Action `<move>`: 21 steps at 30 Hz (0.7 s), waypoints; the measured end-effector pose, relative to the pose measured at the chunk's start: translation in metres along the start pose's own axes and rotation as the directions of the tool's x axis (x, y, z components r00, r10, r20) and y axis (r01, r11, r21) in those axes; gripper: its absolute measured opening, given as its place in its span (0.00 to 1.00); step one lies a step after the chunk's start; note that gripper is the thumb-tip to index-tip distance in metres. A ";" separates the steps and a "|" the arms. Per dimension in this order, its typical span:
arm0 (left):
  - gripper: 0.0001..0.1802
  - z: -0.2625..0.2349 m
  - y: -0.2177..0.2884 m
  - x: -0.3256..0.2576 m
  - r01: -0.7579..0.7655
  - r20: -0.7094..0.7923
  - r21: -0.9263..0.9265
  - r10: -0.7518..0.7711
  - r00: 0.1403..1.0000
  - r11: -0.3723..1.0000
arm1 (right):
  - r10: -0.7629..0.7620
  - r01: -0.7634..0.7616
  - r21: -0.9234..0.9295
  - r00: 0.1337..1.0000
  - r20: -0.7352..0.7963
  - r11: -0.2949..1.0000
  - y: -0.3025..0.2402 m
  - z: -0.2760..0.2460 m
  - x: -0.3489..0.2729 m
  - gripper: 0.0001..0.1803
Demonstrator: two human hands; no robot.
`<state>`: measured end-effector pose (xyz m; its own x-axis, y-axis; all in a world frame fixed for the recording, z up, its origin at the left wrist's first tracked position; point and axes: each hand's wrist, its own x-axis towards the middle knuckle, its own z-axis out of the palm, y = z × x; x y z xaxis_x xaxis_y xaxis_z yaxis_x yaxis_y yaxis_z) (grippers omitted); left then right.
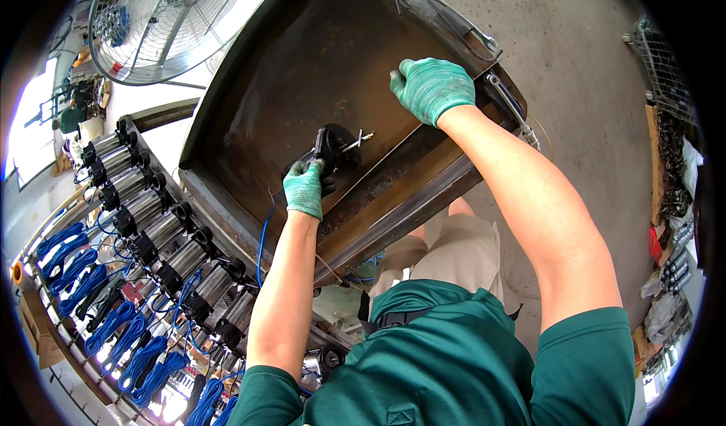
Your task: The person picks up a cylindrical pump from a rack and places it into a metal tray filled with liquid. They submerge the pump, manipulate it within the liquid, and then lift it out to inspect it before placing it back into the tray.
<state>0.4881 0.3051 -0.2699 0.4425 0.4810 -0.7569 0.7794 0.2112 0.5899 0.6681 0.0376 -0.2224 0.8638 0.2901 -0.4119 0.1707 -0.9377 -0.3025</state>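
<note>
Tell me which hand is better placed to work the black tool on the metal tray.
Left, most likely. The left hand already grips the black tool on the metal tray, while the right hand rests apart from it at the tray's far edge.

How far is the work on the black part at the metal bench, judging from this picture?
Looks done: a row of steel cylinders with coiled blue cables stands at left. In hand: the left hand grips a black part on the bench; the right hand rests on its rim. Left: cannot tell.
</note>
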 end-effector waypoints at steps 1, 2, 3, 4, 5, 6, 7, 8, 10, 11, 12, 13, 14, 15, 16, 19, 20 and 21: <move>0.06 0.000 0.000 0.000 0.000 0.003 0.006 -0.001 1.000 1.000 | 0.003 -0.003 -0.001 1.000 0.003 1.000 0.000 -0.001 0.000 0.22; 0.06 0.001 0.000 0.000 0.002 0.003 0.004 -0.002 1.000 1.000 | 0.006 -0.006 -0.002 1.000 0.007 1.000 -0.001 -0.002 -0.001 0.22; 0.06 0.001 0.000 -0.001 0.004 0.002 0.002 -0.004 1.000 1.000 | 0.008 -0.008 -0.002 1.000 0.009 1.000 -0.001 -0.001 0.000 0.22; 0.06 0.001 0.000 -0.001 0.006 0.001 0.000 -0.006 1.000 1.000 | 0.011 -0.011 -0.002 1.000 0.011 1.000 -0.001 -0.001 0.000 0.22; 0.06 0.001 0.000 -0.001 0.006 0.001 0.000 -0.006 1.000 1.000 | 0.013 -0.013 -0.001 1.000 0.013 1.000 0.000 -0.001 0.000 0.22; 0.06 0.001 -0.001 -0.001 0.006 0.001 -0.001 -0.006 1.000 1.000 | 0.011 -0.011 -0.001 1.000 0.006 1.000 0.000 0.000 0.000 0.22; 0.06 0.000 -0.001 0.000 0.005 0.001 -0.002 -0.005 1.000 1.000 | 0.008 -0.008 -0.001 1.000 -0.002 1.000 0.000 0.001 0.000 0.22; 0.06 0.000 -0.002 0.000 0.005 0.001 -0.002 -0.004 1.000 1.000 | 0.005 -0.005 -0.002 1.000 -0.009 1.000 0.000 0.001 0.000 0.22; 0.06 0.000 -0.002 0.000 0.003 0.001 -0.002 -0.003 1.000 1.000 | 0.012 -0.012 -0.002 1.000 0.012 1.000 -0.001 -0.001 -0.001 0.22; 0.06 0.000 -0.002 0.000 0.004 -0.002 -0.005 -0.004 1.000 1.000 | 0.015 -0.015 -0.002 1.000 0.023 1.000 -0.001 -0.002 -0.001 0.22; 0.06 0.000 -0.002 -0.001 0.006 -0.004 -0.007 -0.006 1.000 1.000 | 0.016 -0.016 -0.001 1.000 0.026 1.000 -0.001 -0.003 -0.001 0.22; 0.06 0.001 -0.001 -0.002 0.007 -0.006 -0.009 -0.007 1.000 1.000 | 0.019 -0.019 0.000 0.999 0.030 1.000 -0.001 -0.003 -0.001 0.22; 0.06 0.001 0.000 -0.003 0.005 -0.005 -0.013 -0.005 1.000 1.000 | 0.021 -0.021 0.001 0.999 0.033 1.000 -0.001 -0.003 -0.001 0.22; 0.06 0.001 0.001 -0.003 0.003 -0.004 -0.016 -0.003 1.000 1.000 | 0.020 -0.021 0.002 0.999 0.032 1.000 -0.001 -0.003 -0.001 0.22; 0.06 0.001 0.001 -0.004 0.001 -0.003 -0.021 -0.001 1.000 1.000 | 0.019 -0.019 0.002 0.999 0.030 1.000 -0.001 -0.002 -0.001 0.22; 0.06 0.000 -0.002 -0.001 0.001 -0.007 -0.022 -0.001 1.000 1.000 | 0.019 -0.019 0.001 0.999 0.029 1.000 -0.001 -0.003 0.000 0.22; 0.06 0.000 -0.002 -0.001 0.003 -0.007 -0.022 -0.003 1.000 1.000 | 0.020 -0.020 0.000 0.999 0.029 1.000 -0.001 -0.003 0.000 0.22; 0.06 0.000 -0.003 -0.001 0.004 -0.007 -0.022 -0.004 1.000 1.000 | 0.015 -0.015 -0.004 0.999 0.036 1.000 -0.001 -0.004 -0.001 0.22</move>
<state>0.4856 0.3042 -0.2707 0.4360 0.4858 -0.7575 0.7712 0.2322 0.5928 0.6689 0.0381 -0.2186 0.8489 0.2824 -0.4469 0.1592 -0.9427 -0.2932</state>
